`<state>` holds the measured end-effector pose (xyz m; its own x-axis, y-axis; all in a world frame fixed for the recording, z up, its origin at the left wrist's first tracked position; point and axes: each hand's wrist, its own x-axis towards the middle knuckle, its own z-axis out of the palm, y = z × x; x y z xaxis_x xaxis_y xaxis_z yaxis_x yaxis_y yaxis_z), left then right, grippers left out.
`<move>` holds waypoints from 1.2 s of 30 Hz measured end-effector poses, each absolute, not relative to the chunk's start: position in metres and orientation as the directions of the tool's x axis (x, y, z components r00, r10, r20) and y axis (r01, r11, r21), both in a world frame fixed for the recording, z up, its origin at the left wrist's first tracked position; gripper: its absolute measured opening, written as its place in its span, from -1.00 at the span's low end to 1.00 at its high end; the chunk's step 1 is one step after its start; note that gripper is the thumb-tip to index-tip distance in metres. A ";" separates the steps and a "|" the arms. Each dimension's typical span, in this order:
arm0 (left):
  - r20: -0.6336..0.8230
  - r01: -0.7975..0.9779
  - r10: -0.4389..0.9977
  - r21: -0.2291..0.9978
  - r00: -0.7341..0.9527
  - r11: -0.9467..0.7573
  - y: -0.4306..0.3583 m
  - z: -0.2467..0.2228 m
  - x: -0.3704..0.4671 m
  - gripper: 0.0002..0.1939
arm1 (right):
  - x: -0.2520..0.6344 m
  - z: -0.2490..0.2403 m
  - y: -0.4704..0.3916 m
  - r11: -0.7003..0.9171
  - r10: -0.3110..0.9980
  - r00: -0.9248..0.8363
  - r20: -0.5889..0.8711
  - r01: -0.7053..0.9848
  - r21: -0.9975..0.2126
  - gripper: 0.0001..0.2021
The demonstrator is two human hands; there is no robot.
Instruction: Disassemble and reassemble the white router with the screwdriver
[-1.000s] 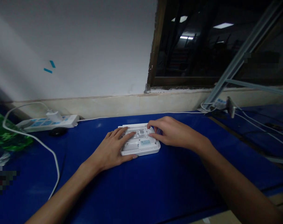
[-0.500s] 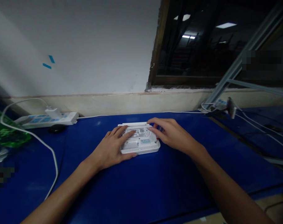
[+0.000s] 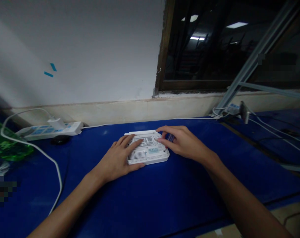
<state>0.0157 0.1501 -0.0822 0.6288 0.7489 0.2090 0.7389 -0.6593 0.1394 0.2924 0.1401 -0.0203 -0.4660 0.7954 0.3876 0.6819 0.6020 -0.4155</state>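
A white router (image 3: 153, 157) lies flat with its vented, labelled underside up; a white bar, perhaps a folded antenna, runs along its far edge. My left hand (image 3: 118, 158) is spread over its left side, fingers on the top and thumb along the near edge, gripping it. At the far right corner is my right hand (image 3: 182, 140), with index finger and thumb curled close together on the router's edge. A small bluish, see-through object (image 3: 170, 137) shows inside the curl of the right fingers; its kind cannot be made out.
The router is on a blue table (image 3: 140, 201). At the back left are a white power strip (image 3: 74, 127) with a white charger (image 3: 56, 123), a black mouse (image 3: 60, 139) and a green plastic bag (image 3: 18, 145). A phone-like device (image 3: 244, 112) stands among cables at right.
The view has shifted slightly. My left hand keeps its place on the router. The right fingers have moved a little, and the bluish object shows more clearly inside them.
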 end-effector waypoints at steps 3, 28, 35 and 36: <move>0.209 0.738 0.747 0.135 0.631 -0.662 0.150 -0.081 0.017 -0.17 | 0.292 -0.019 0.139 0.629 0.777 -0.506 0.375 0.650 -0.426 -0.60; 0.197 0.733 0.751 0.166 0.630 -0.659 0.148 -0.081 0.015 -0.17 | 0.287 -0.020 0.134 0.643 0.766 -0.508 0.395 0.620 -0.449 -0.42; 0.188 0.732 0.755 0.186 0.628 -0.656 0.148 -0.080 0.016 -0.15 | 0.287 -0.020 0.136 0.643 0.764 -0.497 0.411 0.641 -0.419 -0.64; 0.184 0.733 0.756 0.187 0.628 -0.654 0.148 -0.080 0.016 -0.16 | 0.287 -0.021 0.136 0.642 0.765 -0.495 0.412 0.637 -0.427 -0.64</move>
<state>0.0159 0.1476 -0.0803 0.6277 0.7564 0.1842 0.7332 -0.6539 0.1867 0.2872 0.1359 -0.0206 -0.4952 0.7651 0.4116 0.6371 0.6419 -0.4267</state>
